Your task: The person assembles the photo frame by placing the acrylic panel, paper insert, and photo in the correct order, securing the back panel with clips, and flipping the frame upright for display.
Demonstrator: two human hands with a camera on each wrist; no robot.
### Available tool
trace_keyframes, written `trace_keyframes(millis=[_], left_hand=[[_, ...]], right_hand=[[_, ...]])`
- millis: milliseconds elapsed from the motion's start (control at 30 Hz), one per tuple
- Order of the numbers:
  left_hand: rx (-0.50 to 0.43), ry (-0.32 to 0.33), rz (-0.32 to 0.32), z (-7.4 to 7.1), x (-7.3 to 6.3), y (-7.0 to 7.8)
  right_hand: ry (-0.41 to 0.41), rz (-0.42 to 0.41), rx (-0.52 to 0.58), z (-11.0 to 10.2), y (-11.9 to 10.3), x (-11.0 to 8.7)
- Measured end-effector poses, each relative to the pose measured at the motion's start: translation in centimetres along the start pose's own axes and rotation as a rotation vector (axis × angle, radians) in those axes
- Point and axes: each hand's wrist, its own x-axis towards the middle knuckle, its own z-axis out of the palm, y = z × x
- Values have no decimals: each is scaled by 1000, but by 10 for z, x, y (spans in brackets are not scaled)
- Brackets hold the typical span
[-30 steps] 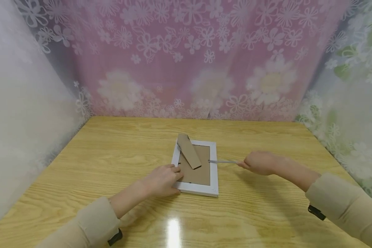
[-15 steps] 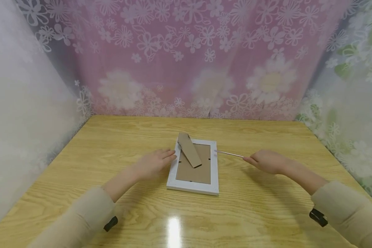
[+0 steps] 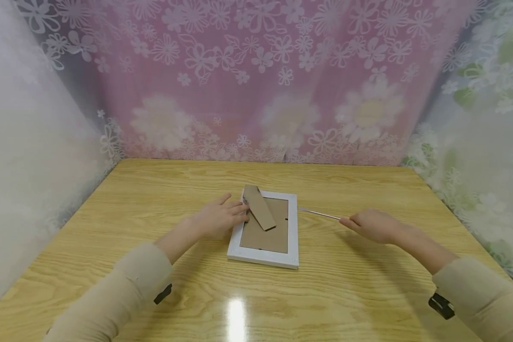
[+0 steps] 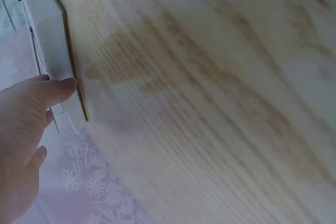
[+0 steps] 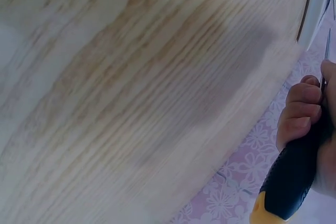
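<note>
A white picture frame (image 3: 292, 240) lies face down on the wooden table, its brown backing board (image 3: 256, 241) upward. The cardboard stand (image 3: 260, 209) slants across the board. My left hand (image 3: 215, 218) rests on the frame's left side, fingers fairly straight; in the left wrist view its thumb (image 4: 58, 91) touches the outer edge. My right hand (image 3: 374, 225) grips a screwdriver with a black and yellow handle (image 5: 289, 182), seen in the right wrist view. The screwdriver's metal shaft (image 3: 320, 213) points left, its tip close to the frame's right edge. Small dark tabs show along the board's edges.
The wood-grain table (image 3: 175, 185) stretches around the frame, with a bright light reflection near the front. A pink flowered curtain (image 3: 239, 95) hangs behind it, and pale curtains stand at the left and right sides.
My left hand left the frame's lower left corner, then came back onto its left side higher up. The screwdriver tip moved from the right-hand tab outward to the frame's right edge.
</note>
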Motion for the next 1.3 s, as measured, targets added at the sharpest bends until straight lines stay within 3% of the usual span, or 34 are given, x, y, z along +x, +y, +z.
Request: trace_keyframes(millis=[167,400,667,867,967,1300], left_hand=[[16,71,24,5,-1,1],[-34,44,32,7,-2,3],[-68,109,74,0,-2,0],[-85,62,62,-6,-4,1],[-61,52,60,-5,-5,3],[-11,120,73,-4,-15,8]], right_hand=[[3,-2,-13,3,0,-1],[1,6,-19,8,0,2],[13,5,-6,12,-1,1],[34,-6,-17,12,-3,0],[48,-9,-19,11,-4,-1],[30,-10,-20,15,-4,0]])
